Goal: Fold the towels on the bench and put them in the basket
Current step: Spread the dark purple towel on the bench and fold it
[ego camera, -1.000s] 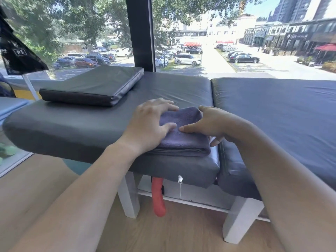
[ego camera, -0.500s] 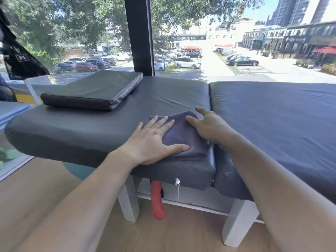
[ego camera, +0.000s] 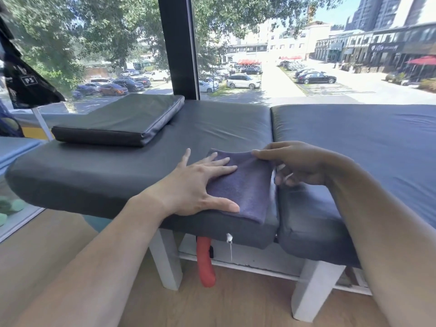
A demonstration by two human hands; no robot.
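A folded purple towel (ego camera: pixel 247 185) lies on the grey padded bench (ego camera: pixel 118 175) at the front edge, beside the seam between two cushions. My left hand (ego camera: pixel 198 187) lies flat with fingers spread, pressing on the towel's left half. My right hand (ego camera: pixel 295 165) grips the towel's far right edge, thumb on top and fingers curled under it, and that edge is raised off the bench. No basket is in view.
A loose dark cushion (ego camera: pixel 122 121) sits on the bench at the back left. The second bench cushion (ego camera: pixel 365 142) stretches to the right. A red object (ego camera: pixel 206 263) hangs under the bench between white legs. A large window stands behind, wooden floor below.
My left hand has flattened and slid to the towel's left side. My right hand has moved from resting on top to gripping the far right edge and lifting it.
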